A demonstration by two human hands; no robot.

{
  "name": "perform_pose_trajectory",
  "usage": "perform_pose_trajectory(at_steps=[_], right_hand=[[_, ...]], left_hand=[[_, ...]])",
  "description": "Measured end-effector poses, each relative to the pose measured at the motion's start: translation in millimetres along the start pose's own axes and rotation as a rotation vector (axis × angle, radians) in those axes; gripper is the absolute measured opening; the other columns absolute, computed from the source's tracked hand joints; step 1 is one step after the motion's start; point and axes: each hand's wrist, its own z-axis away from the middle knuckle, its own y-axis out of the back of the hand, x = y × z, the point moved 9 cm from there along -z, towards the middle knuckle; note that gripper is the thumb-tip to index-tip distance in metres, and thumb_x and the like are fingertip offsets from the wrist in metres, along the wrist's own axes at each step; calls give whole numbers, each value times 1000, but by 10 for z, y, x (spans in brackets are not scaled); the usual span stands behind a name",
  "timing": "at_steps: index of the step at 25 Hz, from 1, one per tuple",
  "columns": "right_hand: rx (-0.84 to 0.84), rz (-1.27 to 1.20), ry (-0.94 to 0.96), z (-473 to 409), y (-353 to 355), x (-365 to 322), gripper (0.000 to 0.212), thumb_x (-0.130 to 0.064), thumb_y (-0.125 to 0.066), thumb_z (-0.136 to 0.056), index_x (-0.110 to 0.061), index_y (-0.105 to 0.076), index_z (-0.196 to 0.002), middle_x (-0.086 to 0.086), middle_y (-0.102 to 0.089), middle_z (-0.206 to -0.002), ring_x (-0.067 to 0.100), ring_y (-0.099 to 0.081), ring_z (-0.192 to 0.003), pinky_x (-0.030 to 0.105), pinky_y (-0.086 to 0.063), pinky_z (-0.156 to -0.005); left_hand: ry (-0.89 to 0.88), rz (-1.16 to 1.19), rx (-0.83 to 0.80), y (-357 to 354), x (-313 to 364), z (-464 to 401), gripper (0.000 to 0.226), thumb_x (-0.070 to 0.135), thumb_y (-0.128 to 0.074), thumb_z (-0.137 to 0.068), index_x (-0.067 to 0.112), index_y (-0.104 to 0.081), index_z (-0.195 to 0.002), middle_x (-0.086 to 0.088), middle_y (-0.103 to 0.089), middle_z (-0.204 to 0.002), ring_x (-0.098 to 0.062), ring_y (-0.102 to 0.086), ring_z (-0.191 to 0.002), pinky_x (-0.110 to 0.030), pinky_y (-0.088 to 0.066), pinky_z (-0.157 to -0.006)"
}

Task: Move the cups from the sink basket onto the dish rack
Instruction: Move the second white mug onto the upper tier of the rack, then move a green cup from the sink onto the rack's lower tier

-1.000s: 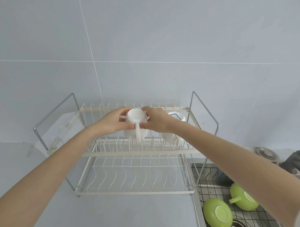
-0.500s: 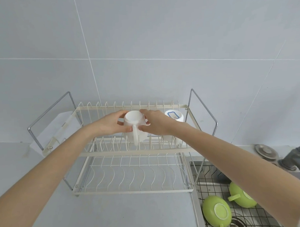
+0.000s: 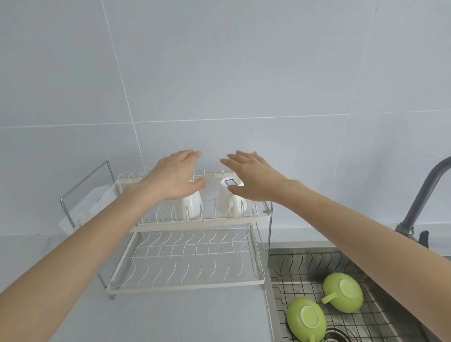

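Two bare hands above the upper tier of a two-tier wire dish rack (image 3: 195,221), both with fingers spread apart and holding nothing: left hand (image 3: 174,176) over the left white cup (image 3: 192,204), right hand (image 3: 255,180) over the right white cup (image 3: 229,201). Hard to tell whether the right thumb touches that cup's base or only overlaps it in view. Two white cups in all, upside down, side by side among the prongs of the top tier, the right one with a blue outline on its upturned base. Lower tier bare wire. One clear tray (image 3: 85,210) at the rack's left end. To the right, a steel sink with one wire basket (image 3: 299,268) inside, and in it two green cups, both bottom up: one (image 3: 306,319) nearer the camera beside the drain, the other (image 3: 343,292) just behind and to its right, apart from it. One grey faucet (image 3: 424,194) at the far right, against a pale tiled wall (image 3: 215,68).
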Motion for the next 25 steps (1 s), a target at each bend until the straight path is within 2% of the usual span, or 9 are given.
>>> perform_pose_trajectory(at_steps=[6, 12, 19, 25], right_hand=[[-26, 53, -163, 727, 116, 726, 70, -33, -49, -91, -19, -10, -148, 7, -4, -159, 24, 2, -147, 41, 0, -120], [-105, 78, -270, 1323, 56, 1414, 74, -35, -49, -91, -21, -5, -148, 8, 2, -159, 26, 7, -147, 44, 2, -120], [-190, 41, -356, 1892, -249, 2113, 74, -36, -49, -90, -22, -5, -148, 11, 2, -159, 29, 6, -146, 47, 1, -120], [-290, -59, -377, 2199, -774, 2555, 73, -34, -49, -90, -22, -7, -148, 13, -2, -159, 31, 2, -146, 47, -1, -120]], left_hand=[[-76, -109, 14, -38, 870, -36, 67, 42, -38, -91, 14, -10, -144, -8, -9, -157, -26, -5, -145, -44, -12, -119], [-138, -87, -42, -316, 1759, -150, 68, 42, -37, -91, 18, -3, -145, -8, 2, -158, -27, 6, -145, -46, -3, -118], [-181, -46, -163, -889, 2544, -293, 69, 43, -36, -91, 19, 0, -145, -9, 5, -158, -28, 8, -145, -47, 0, -119], [-167, 8, -288, -1553, 2937, -325, 69, 42, -37, -92, 18, -1, -145, -10, 5, -158, -28, 5, -145, -46, -3, -119]])
